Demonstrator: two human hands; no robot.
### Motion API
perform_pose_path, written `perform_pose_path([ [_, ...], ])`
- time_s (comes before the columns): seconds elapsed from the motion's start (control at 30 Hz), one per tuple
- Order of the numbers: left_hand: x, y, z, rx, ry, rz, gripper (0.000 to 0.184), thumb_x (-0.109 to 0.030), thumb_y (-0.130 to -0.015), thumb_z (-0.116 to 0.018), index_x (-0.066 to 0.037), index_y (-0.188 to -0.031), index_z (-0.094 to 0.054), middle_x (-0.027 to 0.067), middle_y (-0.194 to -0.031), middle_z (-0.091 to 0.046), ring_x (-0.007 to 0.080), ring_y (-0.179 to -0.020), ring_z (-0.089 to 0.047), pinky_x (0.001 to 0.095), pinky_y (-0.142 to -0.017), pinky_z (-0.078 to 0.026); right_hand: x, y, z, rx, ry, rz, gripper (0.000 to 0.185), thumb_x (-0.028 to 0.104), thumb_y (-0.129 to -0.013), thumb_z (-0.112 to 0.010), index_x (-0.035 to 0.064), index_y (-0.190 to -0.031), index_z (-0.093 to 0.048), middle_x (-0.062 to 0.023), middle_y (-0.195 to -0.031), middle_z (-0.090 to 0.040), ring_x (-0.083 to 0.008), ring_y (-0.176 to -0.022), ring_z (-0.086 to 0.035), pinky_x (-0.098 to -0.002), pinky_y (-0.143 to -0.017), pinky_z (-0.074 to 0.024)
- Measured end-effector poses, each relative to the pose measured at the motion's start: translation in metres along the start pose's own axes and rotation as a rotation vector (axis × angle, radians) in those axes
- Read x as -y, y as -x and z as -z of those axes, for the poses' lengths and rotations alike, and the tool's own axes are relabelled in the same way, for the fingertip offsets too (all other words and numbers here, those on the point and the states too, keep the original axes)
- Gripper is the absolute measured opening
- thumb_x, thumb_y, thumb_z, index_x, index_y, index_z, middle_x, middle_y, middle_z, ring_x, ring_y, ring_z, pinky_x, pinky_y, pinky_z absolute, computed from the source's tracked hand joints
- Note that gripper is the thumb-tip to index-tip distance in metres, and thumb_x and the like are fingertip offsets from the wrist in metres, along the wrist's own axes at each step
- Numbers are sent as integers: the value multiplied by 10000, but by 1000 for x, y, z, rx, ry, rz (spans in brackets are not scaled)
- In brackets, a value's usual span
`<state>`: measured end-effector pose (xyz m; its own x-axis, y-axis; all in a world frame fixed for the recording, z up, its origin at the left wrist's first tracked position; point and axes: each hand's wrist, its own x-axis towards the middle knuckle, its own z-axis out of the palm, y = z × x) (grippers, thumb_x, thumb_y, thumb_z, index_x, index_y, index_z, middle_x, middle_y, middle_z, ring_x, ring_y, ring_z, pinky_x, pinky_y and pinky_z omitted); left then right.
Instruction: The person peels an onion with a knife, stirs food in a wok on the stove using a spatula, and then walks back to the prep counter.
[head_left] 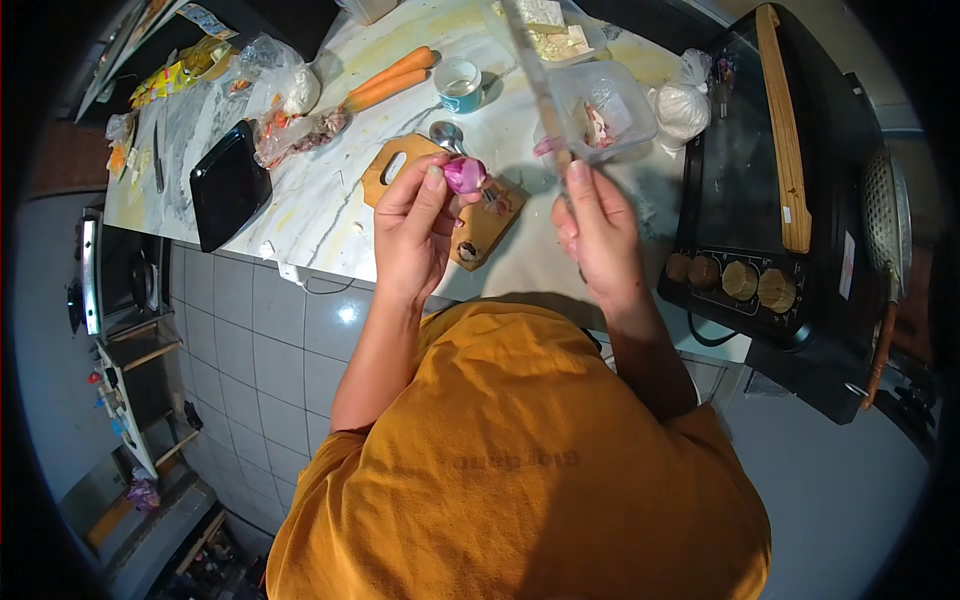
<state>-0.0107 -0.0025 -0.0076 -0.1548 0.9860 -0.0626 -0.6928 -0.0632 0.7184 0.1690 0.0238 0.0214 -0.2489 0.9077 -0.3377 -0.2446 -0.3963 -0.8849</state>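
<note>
Purple and glossy, a small rounded onion [464,177] sits pinched in the left hand's [410,210] fingers over the light-brown wooden board [383,160]; it looks partly peeled, though not finely cut. The right hand's [603,222] fingers grip a long, motion-blurred knife [536,82]. Reddish-white pieces [598,128] already lie in the clear plastic tub [640,112]; two orange carrots [388,88] remain whole.

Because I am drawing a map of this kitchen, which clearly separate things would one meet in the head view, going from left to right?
Black tray, carrots, purple onion, right hand, white bag, wooden bar, perforated metal skimmer.
</note>
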Motion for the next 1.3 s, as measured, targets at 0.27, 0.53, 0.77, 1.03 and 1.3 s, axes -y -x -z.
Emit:
perform_pose_path([
  [0.27, 2, -1, 1, 39, 12, 27, 238, -124, -957, -507, 6, -1149, -557, 136, -1056, -624, 247, -939, -640, 303, -805, -546, 23, -41, 55, -369, 536, 130, 423, 435, -982, -416, 68, -999, -628, 57, -567, -383, -14, -473, -311, -189, -426, -239],
  [0.53, -2, -4, -7, -16, 64, 97, 257, -105, -961, -492, 28, -1176, -534, 161, -1092, -604, 268, -946, -643, 308, -806, -559, 21, -40, 54, -296, 565, 267, 480, 387, -974, -446, 22, -1277, -518, 11, -591, -453, -57, -555, -429, -222, -537, -367],
  [0.77, -1, -4, -10, -57, 59, 150, 296, -92, -962, -484, 17, -1237, -484, 165, -1101, -595, 288, -990, -635, 305, -832, -558, 15, -28, 42, -93, 394, 360, 436, 227, -979, -485, 50, -1371, -416, 33, -591, -450, -47, -530, -428, -203, -527, -374],
  [1.03, 4, -4, -21, -53, 56, 92, 202, -97, -953, -509, 13, -1122, -529, 135, -1066, -602, 253, -996, -629, 299, -843, -558, 7, 6, -13, 138, 265, 261, 392, 154, -966, -501, 91, -1352, -473, 57, -627, -456, -25, -553, -412, -188, -526, -366],
  [1.3, 10, 2, -22, -140, -9, -41, 182, -67, -928, -553, 0, -1097, -541, 105, -1014, -609, 171, -926, -620, 307, -834, -557, -1, 5, -20, 154, 353, 315, 391, 141, -943, -534, 69, -1325, -496, -28, -765, -626, -57, -664, -549, -225, -615, -456],
])
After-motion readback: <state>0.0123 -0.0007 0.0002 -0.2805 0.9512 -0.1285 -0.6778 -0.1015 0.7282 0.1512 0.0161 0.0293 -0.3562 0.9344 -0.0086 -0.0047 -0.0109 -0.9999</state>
